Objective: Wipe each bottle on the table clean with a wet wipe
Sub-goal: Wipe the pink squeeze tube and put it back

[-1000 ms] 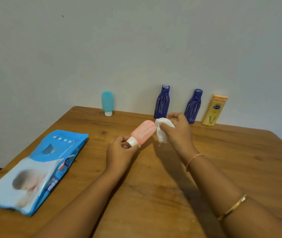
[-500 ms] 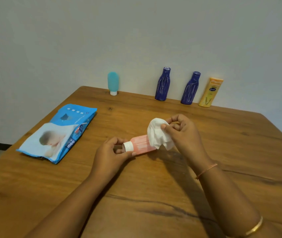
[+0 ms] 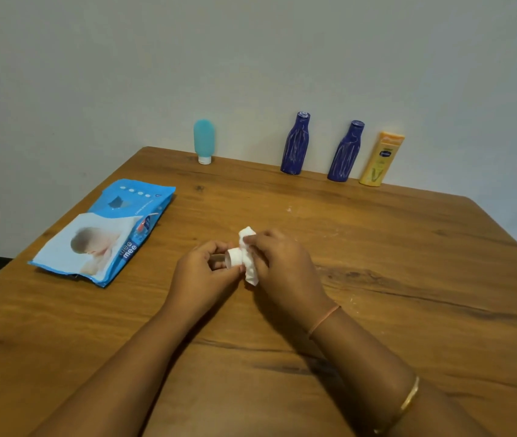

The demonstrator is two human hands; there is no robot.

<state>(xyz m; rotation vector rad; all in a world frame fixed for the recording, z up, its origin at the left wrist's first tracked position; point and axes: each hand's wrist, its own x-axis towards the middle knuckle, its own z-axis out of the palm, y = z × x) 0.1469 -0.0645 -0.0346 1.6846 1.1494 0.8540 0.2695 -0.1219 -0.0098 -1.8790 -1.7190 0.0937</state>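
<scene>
Left hand grip pinches the small white-capped bottle at mid-counter to steady it, right hand grip curls the crumpled wet wipe round its hidden body; four smooth plastic bottles stand upright along the wall.

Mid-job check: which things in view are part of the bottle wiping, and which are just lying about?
In the job: held bottle, only its white cap showing; wet wipe in the right hand; left hand at the cap; teal bottle, blue bottles and yellow bottle standing by the wall.
Lying about: wipes pack, flat on the table, untouched.
</scene>
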